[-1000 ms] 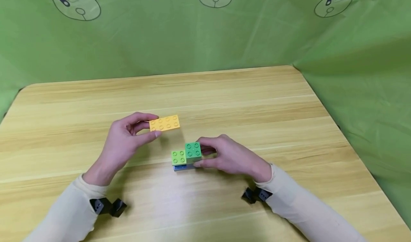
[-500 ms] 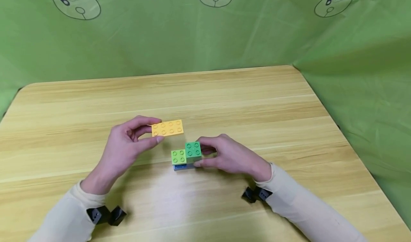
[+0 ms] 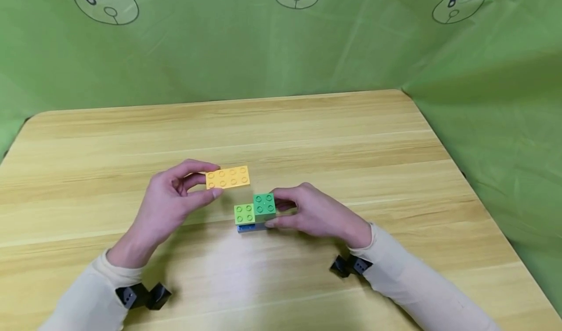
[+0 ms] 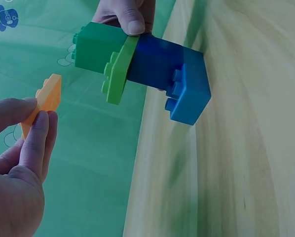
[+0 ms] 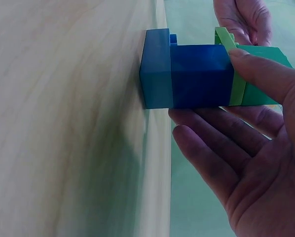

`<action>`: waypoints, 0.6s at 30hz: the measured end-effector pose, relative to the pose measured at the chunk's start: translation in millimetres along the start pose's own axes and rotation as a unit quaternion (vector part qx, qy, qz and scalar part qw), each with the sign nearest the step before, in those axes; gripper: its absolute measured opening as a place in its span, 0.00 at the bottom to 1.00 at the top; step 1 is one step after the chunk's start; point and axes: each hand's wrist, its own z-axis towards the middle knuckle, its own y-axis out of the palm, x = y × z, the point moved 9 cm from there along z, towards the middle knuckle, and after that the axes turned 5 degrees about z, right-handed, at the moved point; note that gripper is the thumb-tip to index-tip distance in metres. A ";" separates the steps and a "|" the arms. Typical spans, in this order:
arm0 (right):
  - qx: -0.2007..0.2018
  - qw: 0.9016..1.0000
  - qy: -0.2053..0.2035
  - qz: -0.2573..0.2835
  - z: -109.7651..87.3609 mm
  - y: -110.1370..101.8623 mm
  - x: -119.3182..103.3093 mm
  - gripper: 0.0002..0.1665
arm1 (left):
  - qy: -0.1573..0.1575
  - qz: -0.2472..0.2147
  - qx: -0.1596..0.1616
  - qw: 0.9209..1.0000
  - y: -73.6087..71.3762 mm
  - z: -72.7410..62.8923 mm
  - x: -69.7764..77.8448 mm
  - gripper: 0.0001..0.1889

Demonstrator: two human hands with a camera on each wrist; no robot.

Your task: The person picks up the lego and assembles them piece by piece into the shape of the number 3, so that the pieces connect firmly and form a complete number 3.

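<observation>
My left hand (image 3: 164, 202) pinches a flat yellow-orange 2x4 toy building plate (image 3: 228, 178) by its left end, studs up, behind and above a small stack. The right hand (image 3: 322, 211) grips that stack from the right, thumb against its side. From the bottom, the stack has a blue brick (image 4: 193, 91), a dark blue brick (image 4: 157, 61) on one half, a thin lime green plate (image 3: 244, 215) overhanging to the left, and a green 2x2 brick (image 3: 264, 205) at the upper right. A gap separates the yellow-orange plate from the stack. Whether the stack touches the table, I cannot tell.
A wood-grain table (image 3: 307, 141) lies under both hands. Green cloth (image 3: 219, 53) with printed cartoon heads hangs behind it and along the right side. Black camera mounts (image 3: 142, 296) sit on both sleeved wrists.
Over the last second my left hand has brought the yellow-orange plate slightly nearer and to the right, toward the stack, then almost stopped. The right hand and the stack have stayed put.
</observation>
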 end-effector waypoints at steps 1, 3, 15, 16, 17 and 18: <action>0.001 1.000 0.000 -0.001 -0.2 -0.2 -0.2 0.15 | 0.002 -0.003 0.000 1.000 -0.1 -0.1 0.2 0.21; 0.001 1.000 -0.001 -0.005 -0.5 -0.5 -0.6 0.15 | 0.006 -0.008 0.000 1.000 -0.3 -0.3 0.3 0.21; 0.001 1.000 0.005 -0.003 -1.1 -0.8 -0.6 0.15 | 0.017 -0.023 -0.008 1.000 5.2 -5.1 4.5 0.21; 0.001 1.000 0.005 -0.004 -0.9 -0.7 -0.5 0.15 | 0.016 -0.025 -0.010 1.000 5.8 -5.2 4.7 0.21; 0.001 1.000 0.005 -0.004 -0.8 -0.6 -0.2 0.15 | 0.015 -0.027 -0.010 0.999 6.4 -5.1 4.9 0.21; 0.001 1.000 0.007 -0.005 -0.8 -0.4 0.1 0.15 | 0.013 -0.029 -0.011 0.999 7.0 -5.1 4.8 0.21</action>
